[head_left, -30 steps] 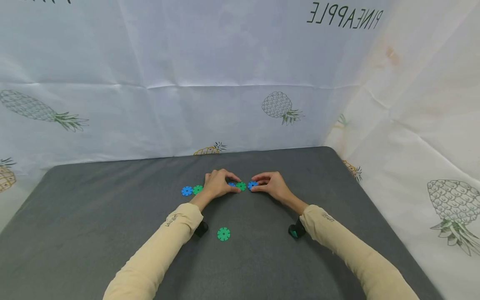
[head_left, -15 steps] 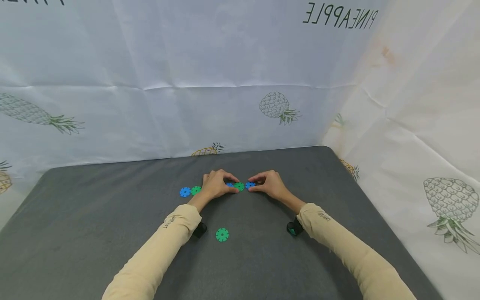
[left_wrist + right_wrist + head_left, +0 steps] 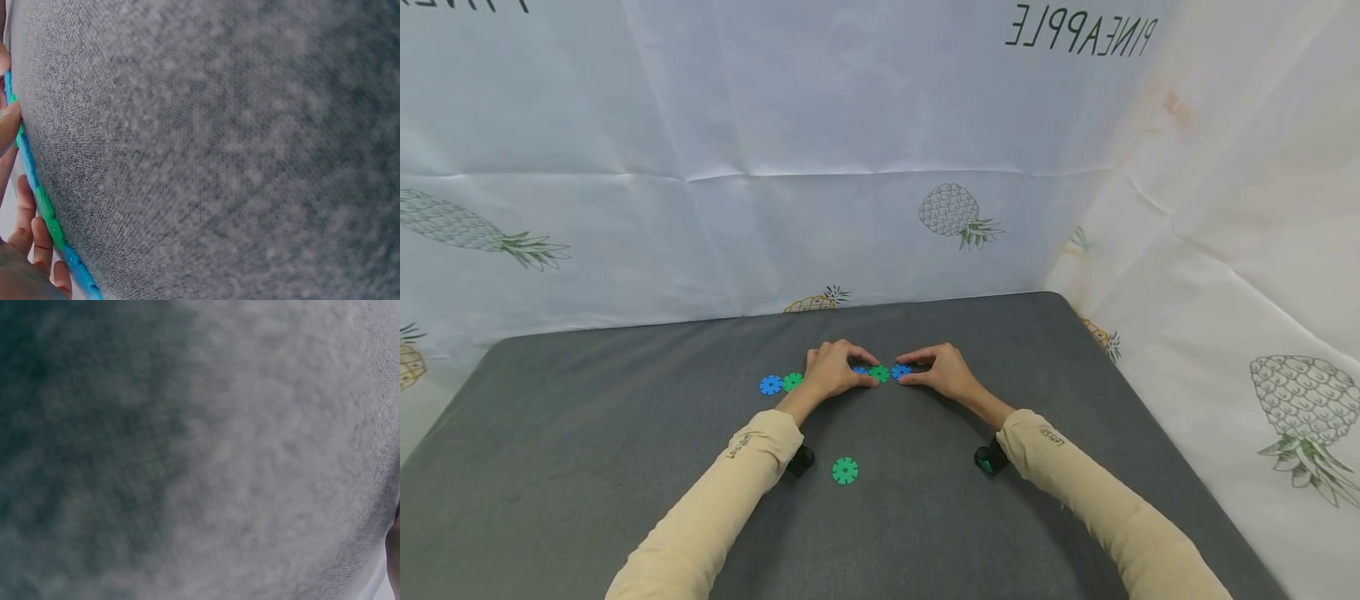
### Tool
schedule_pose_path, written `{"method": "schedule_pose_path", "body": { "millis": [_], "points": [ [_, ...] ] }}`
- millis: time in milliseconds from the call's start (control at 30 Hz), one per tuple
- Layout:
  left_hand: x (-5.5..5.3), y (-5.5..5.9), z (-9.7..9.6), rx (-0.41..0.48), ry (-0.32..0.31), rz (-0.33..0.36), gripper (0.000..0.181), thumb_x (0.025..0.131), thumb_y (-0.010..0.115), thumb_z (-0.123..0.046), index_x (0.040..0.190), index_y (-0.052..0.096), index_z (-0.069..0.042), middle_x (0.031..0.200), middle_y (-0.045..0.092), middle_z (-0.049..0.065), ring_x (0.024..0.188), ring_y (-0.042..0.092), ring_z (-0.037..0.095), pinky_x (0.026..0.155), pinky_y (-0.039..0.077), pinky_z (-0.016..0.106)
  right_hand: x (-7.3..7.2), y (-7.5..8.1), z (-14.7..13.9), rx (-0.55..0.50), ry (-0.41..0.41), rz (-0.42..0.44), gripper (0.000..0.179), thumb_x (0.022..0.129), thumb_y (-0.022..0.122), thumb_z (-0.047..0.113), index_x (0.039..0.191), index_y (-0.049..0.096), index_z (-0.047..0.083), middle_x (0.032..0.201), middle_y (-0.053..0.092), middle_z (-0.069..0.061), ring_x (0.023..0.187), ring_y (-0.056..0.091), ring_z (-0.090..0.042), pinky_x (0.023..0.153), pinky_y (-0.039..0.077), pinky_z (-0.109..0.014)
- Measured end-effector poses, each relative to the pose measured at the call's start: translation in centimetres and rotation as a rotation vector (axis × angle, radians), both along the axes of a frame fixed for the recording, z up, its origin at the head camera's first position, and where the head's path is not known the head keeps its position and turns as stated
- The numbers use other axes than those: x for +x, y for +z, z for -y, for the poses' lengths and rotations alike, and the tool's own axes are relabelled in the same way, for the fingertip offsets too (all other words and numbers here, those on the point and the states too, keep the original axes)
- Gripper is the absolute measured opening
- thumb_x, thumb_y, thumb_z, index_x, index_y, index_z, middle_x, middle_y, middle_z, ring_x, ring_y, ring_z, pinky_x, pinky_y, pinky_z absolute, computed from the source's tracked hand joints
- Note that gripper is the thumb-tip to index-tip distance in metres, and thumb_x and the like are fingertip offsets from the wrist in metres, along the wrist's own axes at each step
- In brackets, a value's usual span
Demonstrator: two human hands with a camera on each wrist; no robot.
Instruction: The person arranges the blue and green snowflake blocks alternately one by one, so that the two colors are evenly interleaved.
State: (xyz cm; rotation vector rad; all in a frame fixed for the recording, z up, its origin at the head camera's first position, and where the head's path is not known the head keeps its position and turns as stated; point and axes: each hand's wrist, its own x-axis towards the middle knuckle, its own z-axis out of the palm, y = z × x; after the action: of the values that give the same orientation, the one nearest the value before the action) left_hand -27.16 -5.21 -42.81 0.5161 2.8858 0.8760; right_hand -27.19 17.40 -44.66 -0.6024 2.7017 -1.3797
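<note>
A row of notched plastic discs, blue and green by turns, runs across the grey cloth in the head view. My left hand point(image 3: 831, 371) pinches a green disc point(image 3: 878, 374) between thumb and fingertips. It partly covers a blue disc point(image 3: 859, 370) beside it. Facing it, my right hand point(image 3: 946, 372) pinches another blue disc point(image 3: 902, 372) by its edges, right at the green disc's rim. The row's left end shows a blue disc point(image 3: 771, 385) and a green disc point(image 3: 792, 382). In the left wrist view, the disc chain point(image 3: 49, 215) runs edge-on beside the fingers.
A loose green disc point(image 3: 845, 471) lies nearer to me, between the forearms. The grey cloth-covered table point(image 3: 910, 533) ends at a white pineapple-print curtain point(image 3: 850, 233) behind and to the right. Black wrist cameras point(image 3: 991, 458) hang below both cuffs.
My right hand has brought its blue disc very slightly closer to the green one. The left hand keeps its grip on the row, and the head view has shifted a little.
</note>
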Motion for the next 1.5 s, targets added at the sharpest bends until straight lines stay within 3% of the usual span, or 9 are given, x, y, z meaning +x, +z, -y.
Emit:
{"method": "schedule_pose_path", "body": {
  "millis": [433, 600, 933, 1233, 1500],
  "points": [
    [-0.1, -0.2, 0.1, 0.004, -0.003, -0.001, 0.028, 0.077, 0.08, -0.038, 0.103, 0.075, -0.03, 0.117, 0.064, 0.001, 0.103, 0.053, 0.025, 0.092, 0.03, 0.05, -0.3, 0.4, -0.5, -0.047, 0.092, 0.072, 0.041, 0.077, 0.082, 0.015, 0.114, 0.071, 0.002, 0.113, 0.069, -0.012, 0.109, 0.063, -0.025, 0.091, 0.049, -0.04],
    [-0.1, 0.0, 0.0, 0.017, -0.006, 0.0, 0.027, 0.077, 0.08, -0.037, 0.103, 0.076, -0.028, 0.116, 0.064, 0.001, 0.103, 0.053, 0.025, 0.092, 0.029, 0.05, -0.4, 0.7, -1.0, -0.075, 0.114, 0.113, 0.036, 0.079, 0.079, 0.007, 0.113, 0.07, 0.0, 0.113, 0.068, -0.014, 0.107, 0.063, -0.026, 0.09, 0.05, -0.04],
    [0.0, 0.0, 0.0, 0.011, -0.002, -0.004, 0.028, 0.077, 0.08, -0.038, 0.103, 0.076, -0.029, 0.117, 0.064, 0.001, 0.104, 0.053, 0.025, 0.091, 0.029, 0.049, -0.7, 0.7, -1.0, -0.037, 0.115, 0.094, 0.03, 0.08, 0.077, 0.005, 0.109, 0.072, 0.001, 0.109, 0.07, -0.012, 0.103, 0.065, -0.024, 0.087, 0.051, -0.035],
    [0.0, -0.1, 0.1, 0.014, 0.0, 0.0, 0.027, 0.078, 0.08, -0.038, 0.103, 0.076, -0.029, 0.117, 0.063, 0.001, 0.103, 0.053, 0.025, 0.093, 0.029, 0.051, -0.8, 0.7, -0.8, -0.032, 0.133, 0.087, 0.032, 0.081, 0.076, 0.007, 0.111, 0.071, -0.002, 0.111, 0.069, -0.015, 0.106, 0.064, -0.028, 0.09, 0.05, -0.039],
    [0.1, -0.1, 0.0, 0.016, -0.009, 0.001, 0.027, 0.078, 0.079, -0.037, 0.104, 0.075, -0.028, 0.117, 0.063, 0.002, 0.106, 0.052, 0.026, 0.093, 0.028, 0.051, 1.3, 3.8, 0.1, -0.052, 0.164, 0.095, 0.032, 0.083, 0.071, -0.004, 0.112, 0.065, -0.013, 0.112, 0.064, -0.027, 0.108, 0.06, -0.04, 0.092, 0.047, -0.049]
  ]
}}
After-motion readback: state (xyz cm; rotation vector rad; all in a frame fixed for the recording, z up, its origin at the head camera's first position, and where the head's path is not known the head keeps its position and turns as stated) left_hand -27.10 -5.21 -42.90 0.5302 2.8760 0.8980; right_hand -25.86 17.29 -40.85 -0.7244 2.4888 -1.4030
